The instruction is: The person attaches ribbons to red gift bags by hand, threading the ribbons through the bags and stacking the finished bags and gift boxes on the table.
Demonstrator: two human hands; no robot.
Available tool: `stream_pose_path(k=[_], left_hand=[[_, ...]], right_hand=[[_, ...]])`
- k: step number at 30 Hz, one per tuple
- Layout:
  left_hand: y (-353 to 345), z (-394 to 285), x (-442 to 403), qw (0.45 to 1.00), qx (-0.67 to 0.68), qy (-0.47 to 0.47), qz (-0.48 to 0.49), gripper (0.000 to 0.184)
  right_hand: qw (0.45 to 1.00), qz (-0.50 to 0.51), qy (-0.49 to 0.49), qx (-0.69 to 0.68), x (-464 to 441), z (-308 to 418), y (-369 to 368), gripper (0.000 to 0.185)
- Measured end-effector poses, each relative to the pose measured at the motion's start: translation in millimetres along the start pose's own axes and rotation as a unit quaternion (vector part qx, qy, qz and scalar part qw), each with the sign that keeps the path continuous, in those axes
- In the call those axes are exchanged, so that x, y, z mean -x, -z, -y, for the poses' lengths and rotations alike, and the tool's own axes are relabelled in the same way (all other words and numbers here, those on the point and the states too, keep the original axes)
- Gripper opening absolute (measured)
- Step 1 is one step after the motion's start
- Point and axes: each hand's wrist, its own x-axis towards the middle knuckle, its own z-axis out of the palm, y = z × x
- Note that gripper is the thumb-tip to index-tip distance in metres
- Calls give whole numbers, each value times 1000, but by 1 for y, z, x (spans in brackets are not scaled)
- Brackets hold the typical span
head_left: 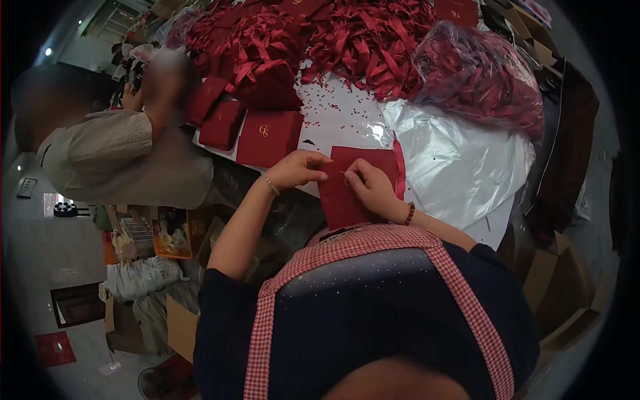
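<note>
A flat dark red bag or folded sheet (343,207) lies in front of me at the table's edge. My right hand (373,190) is over it, fingers pinched on a short, thin, whitish piece (343,173) too small to name exactly. At the sheet's left edge is my left hand (298,170), thumb and forefinger curved with a gap between them and nothing visible in the gap. A red ribbon (400,163) runs along the sheet's right side. To the left stand red boxes or bags, the nearest (270,137) with a gold monogram.
Heaps of red ribbon (363,50) cover the far side of the table, beside a clear plastic bag (480,80) of red ribbons. Small red dots are scattered on the white surface. Clear plastic sheeting (460,160) lies at right. A co-worker (100,153) is at left; cardboard boxes (560,287) flank me.
</note>
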Motion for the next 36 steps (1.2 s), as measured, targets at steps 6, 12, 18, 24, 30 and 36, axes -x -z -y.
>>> stream_pose_path(k=[6,12,18,24,30,36], left_hand=[[1,-5,5,1000,2,27,-4,32],[-3,12,-4,998,-38,-49,-8,32],[-8,9,0,970,-204,-120,-48,37],[-31,-10,7,913,-347,-157,-147,32],[-38,-21,13,908,-377,-127,-134,32],[-22,-26,7,928,-361,-89,-18,31]], right_hand=[[990,-4,64,126,-9,7,-13,16],[972,-61,58,222,-9,2,-26,17],[964,-25,44,262,-10,7,-22,17],[939,-32,78,333,-11,16,-22,17],[959,-49,67,272,-10,5,-23,16],[995,55,-31,77,-21,22,2,20]])
